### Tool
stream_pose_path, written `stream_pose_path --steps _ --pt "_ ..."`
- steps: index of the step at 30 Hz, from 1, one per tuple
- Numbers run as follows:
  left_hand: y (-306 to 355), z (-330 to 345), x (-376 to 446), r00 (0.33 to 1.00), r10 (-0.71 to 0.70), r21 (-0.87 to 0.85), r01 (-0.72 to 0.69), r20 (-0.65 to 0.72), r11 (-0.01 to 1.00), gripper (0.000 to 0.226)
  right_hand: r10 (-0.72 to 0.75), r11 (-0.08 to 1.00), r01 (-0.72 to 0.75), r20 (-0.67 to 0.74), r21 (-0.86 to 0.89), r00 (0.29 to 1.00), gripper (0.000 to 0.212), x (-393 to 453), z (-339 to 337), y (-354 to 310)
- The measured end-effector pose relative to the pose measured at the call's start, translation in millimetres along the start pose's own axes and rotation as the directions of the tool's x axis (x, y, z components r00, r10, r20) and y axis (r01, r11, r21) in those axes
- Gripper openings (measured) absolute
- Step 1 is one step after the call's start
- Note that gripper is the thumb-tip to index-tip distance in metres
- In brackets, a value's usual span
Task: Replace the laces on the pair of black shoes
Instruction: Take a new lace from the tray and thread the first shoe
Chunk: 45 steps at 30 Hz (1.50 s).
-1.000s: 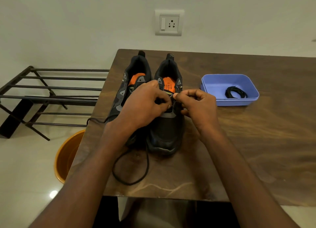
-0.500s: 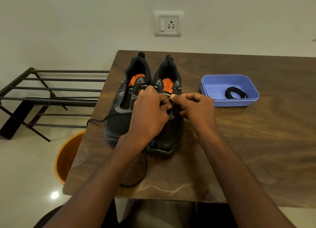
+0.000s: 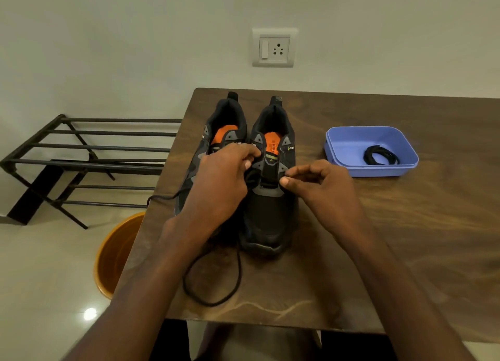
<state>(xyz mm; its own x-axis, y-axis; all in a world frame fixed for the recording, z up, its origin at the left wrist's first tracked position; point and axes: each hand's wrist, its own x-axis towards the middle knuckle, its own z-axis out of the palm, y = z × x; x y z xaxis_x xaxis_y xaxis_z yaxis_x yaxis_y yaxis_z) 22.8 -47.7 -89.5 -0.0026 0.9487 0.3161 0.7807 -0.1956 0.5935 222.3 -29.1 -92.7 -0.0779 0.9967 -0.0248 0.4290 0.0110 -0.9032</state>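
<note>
The hands have drawn apart: right hand [image 3: 322, 187] pinches the lace [image 3: 213, 285] at the right shoe [image 3: 270, 198]; left fingers [image 3: 247, 160] curl at nine o'clock. Threading continues.

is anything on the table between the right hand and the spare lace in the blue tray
Nothing visible. The right hand pinches at the right shoe; only bare table lies between it and the blue tray holding the coiled lace.
</note>
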Motion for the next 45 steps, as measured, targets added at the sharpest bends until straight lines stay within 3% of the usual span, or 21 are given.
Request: stream_pose_path --steps 3,6,8,10,12,13,15,17,19,21,24,27,29,30,32,35,38,41,43,45 --pt "2.1 -2.2 1.3 1.0 0.008 -0.016 -0.008 0.014 1.0 0.032 -0.023 0.998 0.019 -0.045 -0.068 0.999 0.013 2.4 6.1 -0.9" --pt "1.9 -5.9 2.8 0.998 -0.008 -0.023 0.01 0.069 1.0 0.031 0.027 1.0 -0.026 -0.06 0.007 0.998 0.012 5.6 7.8 2.2" --pt "2.7 -7.7 1.0 0.994 -0.024 -0.033 0.027 0.109 0.999 0.032 0.121 0.976 -0.11 -0.045 0.186 0.992 0.009 5.6 4.1 -2.1" --pt "2.0 -9.2 0.6 0.991 -0.049 -0.037 0.054 0.127 0.998 0.033 0.207 0.88 -0.17 -0.036 0.444 0.978 0.012 5.8 -4.4 -11.2" --pt "1.7 -9.1 0.9 0.988 -0.069 -0.035 0.074 0.135 0.997 0.034 0.261 0.757 -0.115 -0.136 0.643 0.956 0.015 6.5 -16.7 -15.4" --pt "2.6 -8.9 0.7 0.989 -0.069 -0.032 0.074 0.135 0.997 0.033 0.278 0.753 -0.052 -0.246 0.655 0.928 0.015 7.8 -22.7 -13.6" --pt "3.5 -8.9 0.2 0.99 -0.061 -0.02 0.064 0.127 0.998 0.033 0.174 0.917 0.046 -0.498 0.397 0.849 0.013 11.3 -30.6 -3.9" --pt "4.1 -8.9 -0.4 0.991 -0.056 -0.008 0.058 0.124 0.998 0.033 -0.115 0.993 0.093 -0.548 -0.069 0.828 0.029 8.4 -28.9 3.7" --pt "3.9 -8.8 0.1 0.991 -0.053 -0.008 0.054 0.126 0.998 0.033 -0.286 0.924 0.159 -0.351 -0.349 0.892 0.033 5.5 -19.2 3.2" --pt "3.3 -8.7 0.5 0.991 -0.048 -0.013 0.05 0.123 0.999 0.032 -0.287 0.868 0.213 -0.103 -0.449 0.952 0.019 2.7 -4.9 -1.8" --pt "2.3 -8.0 0.1 0.992 -0.051 -0.012 0.052 0.115 0.999 0.03 -0.185 0.915 0.181 0.026 -0.361 0.982 0.004 1.0 4.6 -4.3" --pt "2.4 -8.2 0.6 0.993 -0.067 -0.032 0.071 0.098 0.997 0.026 -0.166 0.959 0.118 -0.174 -0.257 0.971 0.017 6.2 -10.3 -3.2" --pt "3.0 -9.5 -0.3 0.992 -0.074 -0.048 0.079 0.1 0.996 0.026 -0.15 0.986 0.116 -0.351 -0.117 0.924 0.015 10.1 -26.6 -4.1" --pt "3.3 -9.2 -0.9 0.992 -0.076 -0.051 0.081 0.105 0.995 0.026 -0.142 0.99 0.125 -0.37 -0.07 0.918 0.013 10.0 -31.9 -3.2" --pt "4.1 -9.0 -0.8 0.991 -0.078 -0.049 0.083 0.109 0.995 0.026 -0.136 0.991 0.132 -0.252 -0.035 0.958 0.009 6.5 -30.0 -2.8" --pt "5.1 -7.8 -0.5 0.992 -0.078 -0.052 0.084 0.103 0.995 0.027 -0.108 0.975 0.108 0.012 -0.192 0.994 0.008 4.4 -10.8 1.4" --pt "5.1 -7.7 -0.1 0.992 -0.081 -0.034 0.085 0.097 0.996 0.028 -0.126 0.953 0.128 0.023 -0.275 0.992 0.01 4.5 2.2 -2.5" --pt "4.7 -6.8 -0.1 0.991 -0.087 -0.018 0.089 0.102 0.996 0.028 -0.113 0.95 0.118 0.034 -0.288 0.993 0.024 2.5 2.7 -5.9" --pt "4.5 -7.0 0.0 0.991 -0.08 -0.019 0.083 0.104 0.996 0.028 -0.083 0.974 0.075 -0.025 -0.213 0.996 0.021 4.1 -1.0 -6.4" --pt "4.2 -8.0 -0.1 0.992 -0.076 -0.027 0.079 0.1 0.997 0.028 -0.007 0.998 0.021 -0.226 0.059 0.974 0.014 9.5 -9.8 -7.3"
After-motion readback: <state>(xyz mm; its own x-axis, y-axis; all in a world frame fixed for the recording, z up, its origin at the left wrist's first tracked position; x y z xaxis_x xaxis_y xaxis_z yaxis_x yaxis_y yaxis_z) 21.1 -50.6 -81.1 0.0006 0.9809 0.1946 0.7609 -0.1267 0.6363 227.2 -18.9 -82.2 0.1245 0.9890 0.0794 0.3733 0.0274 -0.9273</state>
